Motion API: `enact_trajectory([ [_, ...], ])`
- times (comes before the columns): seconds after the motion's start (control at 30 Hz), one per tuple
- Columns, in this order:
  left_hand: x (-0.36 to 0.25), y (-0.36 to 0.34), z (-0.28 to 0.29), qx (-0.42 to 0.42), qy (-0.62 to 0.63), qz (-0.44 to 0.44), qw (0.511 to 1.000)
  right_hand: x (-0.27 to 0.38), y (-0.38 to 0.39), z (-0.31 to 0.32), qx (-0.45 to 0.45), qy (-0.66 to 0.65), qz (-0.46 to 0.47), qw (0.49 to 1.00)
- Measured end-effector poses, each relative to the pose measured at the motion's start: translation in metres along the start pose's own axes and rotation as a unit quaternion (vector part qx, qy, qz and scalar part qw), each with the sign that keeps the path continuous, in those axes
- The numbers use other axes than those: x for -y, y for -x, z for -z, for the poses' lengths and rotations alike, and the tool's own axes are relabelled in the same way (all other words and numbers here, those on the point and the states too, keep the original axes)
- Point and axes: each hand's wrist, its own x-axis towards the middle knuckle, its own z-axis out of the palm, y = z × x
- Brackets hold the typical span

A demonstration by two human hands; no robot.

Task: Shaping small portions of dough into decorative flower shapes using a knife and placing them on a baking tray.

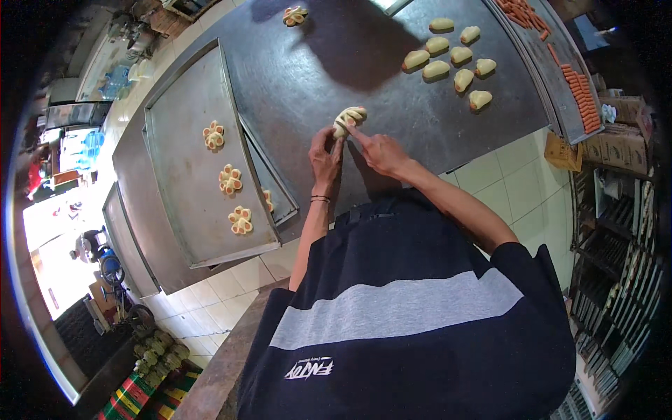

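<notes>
A pale dough roll (353,113) with several slits across it lies on the steel worktop (308,63). My left hand (325,155) grips its near end with bent fingers. My right hand (381,154) has its index finger stretched onto the slit dough, the other fingers curled. To the left, a metal tray (189,217) carries several flower-shaped dough pieces (230,179) with orange sausage centres in the petals. Another flower piece (295,15) sits on the far worktop. Several oblong dough-wrapped sausages (436,68) lie to the upper right.
A long tray of sausages (581,98) runs along the right edge, above a yellow crate (563,150) and cardboard boxes (616,150). Racked trays (616,301) stand at lower right. A second tray (287,206) lies under the left one. Tiled floor (518,182) shows below the worktop.
</notes>
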Motion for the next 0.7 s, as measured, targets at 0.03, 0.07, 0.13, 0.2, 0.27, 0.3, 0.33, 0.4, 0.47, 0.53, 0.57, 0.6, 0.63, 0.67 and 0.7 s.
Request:
enact_trajectory([
  [0.03, 0.002, -0.002, 0.003, -0.001, -0.029, -0.032, 0.999, 0.002, -0.003, -0.003, 0.012, 0.005, -0.007, 1.0],
  [0.07, 0.003, -0.002, 0.004, -0.003, -0.057, -0.063, 0.996, 0.002, -0.005, -0.005, 0.015, 0.007, -0.006, 1.0],
  [0.13, 0.004, -0.002, 0.002, -0.014, -0.092, -0.073, 0.993, 0.003, -0.009, -0.011, -0.006, 0.06, 0.001, 0.998],
  [0.2, 0.005, -0.003, -0.001, -0.021, -0.124, -0.085, 0.988, -0.006, -0.014, -0.016, 0.001, 0.073, 0.006, 0.997],
  [0.27, 0.01, -0.002, 0.0, -0.006, -0.134, -0.094, 0.986, -0.011, -0.011, -0.017, 0.01, 0.086, 0.017, 0.996],
  [0.3, 0.014, 0.002, 0.002, -0.01, -0.135, -0.092, 0.987, -0.012, -0.006, -0.017, 0.028, 0.078, 0.024, 0.996],
  [0.33, 0.018, 0.008, 0.005, -0.023, -0.154, -0.084, 0.984, -0.013, 0.002, -0.016, 0.046, 0.069, 0.029, 0.996],
  [0.4, 0.02, 0.006, 0.006, -0.034, -0.167, -0.088, 0.982, -0.019, 0.027, -0.022, 0.044, 0.047, 0.013, 0.998],
  [0.47, 0.017, 0.012, 0.014, -0.02, -0.106, -0.046, 0.993, -0.017, 0.045, -0.025, 0.046, 0.022, -0.002, 0.999],
  [0.53, 0.013, 0.011, 0.026, -0.017, -0.092, -0.048, 0.994, -0.014, 0.056, -0.024, 0.1, 0.019, -0.031, 0.994],
  [0.57, 0.009, 0.009, 0.029, -0.014, -0.078, -0.049, 0.996, -0.012, 0.054, -0.017, 0.099, 0.019, -0.033, 0.994],
  [0.6, 0.011, 0.008, 0.028, -0.016, -0.086, -0.035, 0.996, -0.008, 0.047, -0.007, 0.092, -0.005, -0.031, 0.995],
  [0.63, 0.012, 0.008, 0.027, -0.016, -0.086, -0.036, 0.995, -0.002, 0.04, 0.001, 0.085, -0.029, -0.027, 0.996],
  [0.67, 0.015, 0.008, 0.023, -0.019, -0.033, -0.034, 0.999, 0.004, 0.036, 0.009, 0.082, -0.028, -0.029, 0.996],
  [0.7, 0.016, 0.007, 0.019, -0.02, 0.02, -0.032, 0.999, 0.01, 0.031, 0.013, 0.055, -0.04, -0.023, 0.997],
])
